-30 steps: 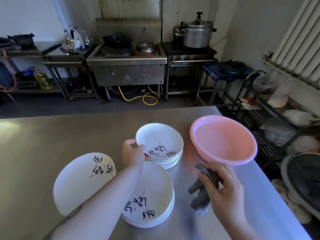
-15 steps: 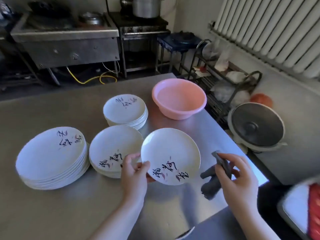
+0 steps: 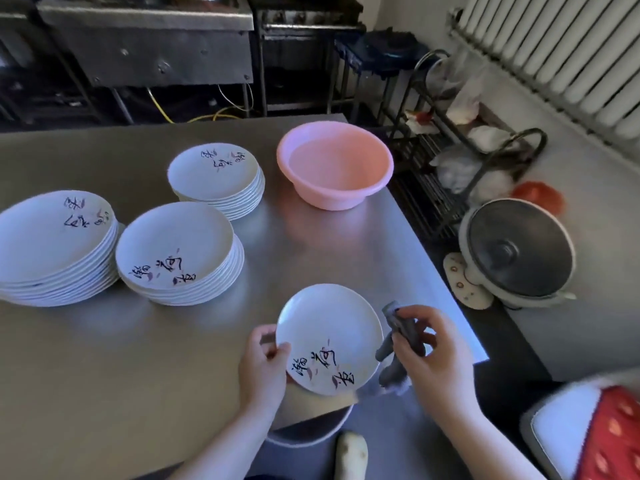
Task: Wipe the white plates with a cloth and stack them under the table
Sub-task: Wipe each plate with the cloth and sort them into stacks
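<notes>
My left hand (image 3: 265,367) grips the left rim of a small white plate (image 3: 329,336) with dark brush lettering, held tilted above the near edge of the steel table (image 3: 104,375). Just right of that plate, my right hand (image 3: 431,355) pinches a grey cloth (image 3: 398,344) that hangs down against the plate's rim. Three stacks of white plates stand on the table: a large stack (image 3: 52,237) at the far left, a middle stack (image 3: 173,247), and a smaller stack (image 3: 214,174) behind it.
A pink basin (image 3: 334,168) sits near the table's right edge. Beyond that edge a wire rack (image 3: 460,143) holds bags, and a round fan heater (image 3: 516,251) stands on the floor. Steel stoves line the back wall. A red-and-white object (image 3: 588,431) shows at the lower right.
My left hand has carried the small plate from beside the middle stack toward me, over the table's near edge. My right hand with the cloth now sits close against the plate's right rim.
</notes>
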### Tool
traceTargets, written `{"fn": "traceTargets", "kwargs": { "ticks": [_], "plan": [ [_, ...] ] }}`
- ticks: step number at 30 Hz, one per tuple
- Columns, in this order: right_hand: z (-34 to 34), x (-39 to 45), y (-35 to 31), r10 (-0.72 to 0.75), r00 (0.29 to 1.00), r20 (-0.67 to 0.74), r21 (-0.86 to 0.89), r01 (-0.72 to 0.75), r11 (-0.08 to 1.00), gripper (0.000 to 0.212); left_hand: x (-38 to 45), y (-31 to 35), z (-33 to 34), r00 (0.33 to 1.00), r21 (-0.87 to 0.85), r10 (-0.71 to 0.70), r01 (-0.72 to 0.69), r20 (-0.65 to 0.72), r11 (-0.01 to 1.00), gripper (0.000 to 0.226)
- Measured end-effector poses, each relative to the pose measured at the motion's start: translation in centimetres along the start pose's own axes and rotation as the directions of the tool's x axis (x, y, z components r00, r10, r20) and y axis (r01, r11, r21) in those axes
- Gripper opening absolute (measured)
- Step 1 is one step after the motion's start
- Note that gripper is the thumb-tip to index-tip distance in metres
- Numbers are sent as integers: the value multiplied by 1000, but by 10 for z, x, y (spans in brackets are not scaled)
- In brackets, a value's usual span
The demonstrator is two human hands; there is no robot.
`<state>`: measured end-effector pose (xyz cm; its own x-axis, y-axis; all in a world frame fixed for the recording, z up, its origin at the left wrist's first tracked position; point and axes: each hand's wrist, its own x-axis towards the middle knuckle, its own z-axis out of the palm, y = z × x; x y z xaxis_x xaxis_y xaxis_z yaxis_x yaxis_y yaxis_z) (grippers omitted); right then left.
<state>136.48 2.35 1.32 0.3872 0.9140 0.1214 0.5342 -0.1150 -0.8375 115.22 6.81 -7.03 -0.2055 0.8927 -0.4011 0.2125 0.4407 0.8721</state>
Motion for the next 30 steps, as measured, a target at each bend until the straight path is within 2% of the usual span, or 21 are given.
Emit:
{"fn": "traceTargets", "kwargs": {
  "ticks": [4,7,10,12,15,19,21,23,25,26,27,28,30],
  "plan": [
    [-7,28,24,-134,980,148,-48,142,989,35,-7,8,10,994,152,110,-111,19,982,31],
    [3,40,32,-217,950,224,-48,234,971,33,-9,10,0,980,343,194,-197,45,918,78],
    [29,47,38,-287,908,307,-104,331,938,34,-8,14,-3,952,422,197,-281,233,862,123],
    [48,50,50,-271,873,405,-215,379,900,32,-5,13,1,927,459,176,-322,333,828,137],
    [65,52,65,-245,850,466,-399,449,800,26,0,6,1,908,505,174,-362,382,783,140],
    [88,69,49,-192,871,453,-420,398,816,26,2,1,0,897,516,216,-403,386,756,136],
    [105,69,38,-268,809,523,-333,484,810,27,2,-1,0,897,525,240,-417,373,742,134],
    [109,57,42,-364,694,621,-229,605,763,26,2,-2,1,894,535,269,-434,359,725,134],
    [92,38,53,-388,580,716,-142,666,732,27,3,-4,1,890,545,280,-444,360,712,135],
    [80,33,59,-397,541,741,-109,680,725,26,3,-4,1,892,546,277,-439,356,714,135],
    [69,32,65,-401,532,746,-107,691,715,24,3,-4,1,895,545,274,-433,351,718,136],
    [61,36,71,-397,559,728,-133,683,718,23,3,-4,1,897,542,274,-431,347,721,136],
    [57,52,77,-373,698,612,-231,609,759,22,3,-5,1,895,538,281,-435,347,722,137]
  ]
}}
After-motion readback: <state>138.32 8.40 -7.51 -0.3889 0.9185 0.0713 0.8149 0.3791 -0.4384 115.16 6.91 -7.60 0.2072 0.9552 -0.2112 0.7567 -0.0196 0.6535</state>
